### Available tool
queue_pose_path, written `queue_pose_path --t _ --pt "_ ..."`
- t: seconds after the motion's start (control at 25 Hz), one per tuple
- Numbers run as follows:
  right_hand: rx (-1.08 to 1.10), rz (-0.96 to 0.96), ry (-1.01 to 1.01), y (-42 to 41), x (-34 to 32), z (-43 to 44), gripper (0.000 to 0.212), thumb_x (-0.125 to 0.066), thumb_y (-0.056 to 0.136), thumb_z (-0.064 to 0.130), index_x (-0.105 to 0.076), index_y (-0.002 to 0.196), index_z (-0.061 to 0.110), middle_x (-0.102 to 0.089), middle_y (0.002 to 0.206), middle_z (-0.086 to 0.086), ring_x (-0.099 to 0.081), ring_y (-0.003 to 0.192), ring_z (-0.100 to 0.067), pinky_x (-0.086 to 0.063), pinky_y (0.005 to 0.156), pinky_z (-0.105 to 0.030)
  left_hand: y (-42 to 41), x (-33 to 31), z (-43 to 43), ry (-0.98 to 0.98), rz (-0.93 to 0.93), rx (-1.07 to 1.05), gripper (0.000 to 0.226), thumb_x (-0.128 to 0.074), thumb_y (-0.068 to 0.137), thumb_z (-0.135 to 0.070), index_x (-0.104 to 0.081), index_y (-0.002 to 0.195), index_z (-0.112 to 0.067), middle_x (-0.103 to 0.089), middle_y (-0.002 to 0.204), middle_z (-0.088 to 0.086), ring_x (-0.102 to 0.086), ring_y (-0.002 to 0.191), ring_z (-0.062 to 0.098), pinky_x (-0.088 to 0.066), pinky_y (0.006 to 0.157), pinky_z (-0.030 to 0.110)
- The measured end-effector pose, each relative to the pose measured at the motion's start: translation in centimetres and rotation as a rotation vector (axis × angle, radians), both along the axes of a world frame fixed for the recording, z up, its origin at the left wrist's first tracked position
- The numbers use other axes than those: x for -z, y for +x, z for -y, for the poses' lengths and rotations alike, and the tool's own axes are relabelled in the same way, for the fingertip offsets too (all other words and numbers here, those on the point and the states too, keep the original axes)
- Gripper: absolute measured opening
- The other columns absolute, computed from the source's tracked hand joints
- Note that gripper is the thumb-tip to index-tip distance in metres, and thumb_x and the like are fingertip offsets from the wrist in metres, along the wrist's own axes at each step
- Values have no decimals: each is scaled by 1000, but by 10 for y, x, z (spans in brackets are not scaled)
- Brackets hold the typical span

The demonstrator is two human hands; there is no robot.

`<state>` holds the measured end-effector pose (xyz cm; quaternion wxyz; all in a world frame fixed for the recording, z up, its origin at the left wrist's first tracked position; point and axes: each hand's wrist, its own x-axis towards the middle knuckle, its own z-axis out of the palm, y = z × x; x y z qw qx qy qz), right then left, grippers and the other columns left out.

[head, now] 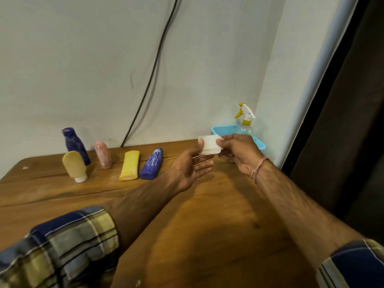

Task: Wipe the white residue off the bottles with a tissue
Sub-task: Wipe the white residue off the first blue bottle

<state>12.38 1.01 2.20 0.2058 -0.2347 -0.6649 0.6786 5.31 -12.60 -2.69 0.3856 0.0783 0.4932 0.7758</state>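
A folded white tissue (pixel 209 145) is held above the wooden table (pixel 207 215) between both hands. My left hand (pixel 188 169) pinches its left edge with the thumb, palm up. My right hand (pixel 239 152) grips its right edge. Several bottles stand or lie at the back left: an upright dark blue bottle (pixel 75 144), a beige tube (pixel 74 165) on its cap, a pink bottle (pixel 103 154), a yellow tube (pixel 129 165) lying flat, and a blue bottle (pixel 152 163) lying flat with white streaks.
A light blue plastic basket (pixel 225 129) sits at the back right corner, with a clear spray bottle (pixel 246 119) with a yellow trigger beside it. A black cable (pixel 153 73) runs down the wall. The table's right edge meets a dark doorway.
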Motion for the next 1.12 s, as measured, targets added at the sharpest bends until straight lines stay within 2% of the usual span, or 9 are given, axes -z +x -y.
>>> queue_pose_path --t 0.16,0.28,0.36,0.48,0.64,0.76,0.88,1.0,1.12 --pt "-89 138 -36 17 30 46 9 -76 88 12 -69 93 13 -73 90 -5 -68 80 -18 -59 86 -43 11 15 49 -116 -160 -113 20 -68 96 -19 -69 113 -8 -77 82 4 -67 65 13 -57 69 27" --pt "-227 163 -53 15 52 76 29 -79 86 21 -66 111 15 -74 107 -8 -71 98 -23 -62 82 -43 9 27 88 -217 -333 -152 20 -70 95 -16 -71 113 -7 -78 94 11 -68 67 14 -55 62 25" --pt "-322 136 -127 8 64 97 27 -77 88 18 -68 112 12 -76 109 -13 -73 100 -25 -61 86 -43 10 30 105 -299 -464 -194 19 -73 93 -12 -67 110 -8 -77 93 11 -70 70 15 -55 60 25" --pt "-267 87 -269 -16 83 120 21 -73 89 7 -68 109 3 -75 106 -21 -73 97 -32 -53 99 -56 5 33 121 -386 -587 -269 31 -76 90 -14 -56 114 -12 -74 94 11 -71 75 15 -55 59 24" --pt "-89 -16 -478 -49 106 124 29 -70 92 6 -62 119 -2 -71 115 -24 -72 98 -34 -61 83 -48 -24 42 130 -559 -703 -369 36 -78 88 -29 -56 114 -16 -68 102 5 -69 85 15 -56 66 27" --pt "14 -78 -490 -57 123 121 36 -70 93 9 -60 127 0 -67 124 -18 -71 103 -32 -62 79 -41 -66 37 124 -917 -932 -320 41 -75 88 -38 -55 117 -16 -66 109 3 -63 91 13 -56 70 28" --pt "35 -154 -587 -58 133 111 43 -70 93 11 -57 133 4 -64 127 -12 -70 107 -29 -62 81 -38 -104 37 99 -1424 -1234 -83 76 -69 84 -63 -47 137 -13 -60 129 9 -59 114 25 -56 91 41" --pt "45 -160 -661 -58 134 105 33 -71 92 10 -59 123 9 -63 126 -13 -70 106 -30 -62 82 -39 -118 39 74 -1571 -1221 41 78 -72 83 -59 -47 137 -8 -58 114 9 -60 104 24 -56 85 36" --pt "38 -145 -663 -58 132 105 27 -71 92 11 -60 116 13 -64 123 -12 -70 104 -30 -62 79 -37 -125 43 65 -1495 -1084 48 62 -71 86 -47 -52 129 -6 -57 99 5 -62 91 21 -53 68 30"
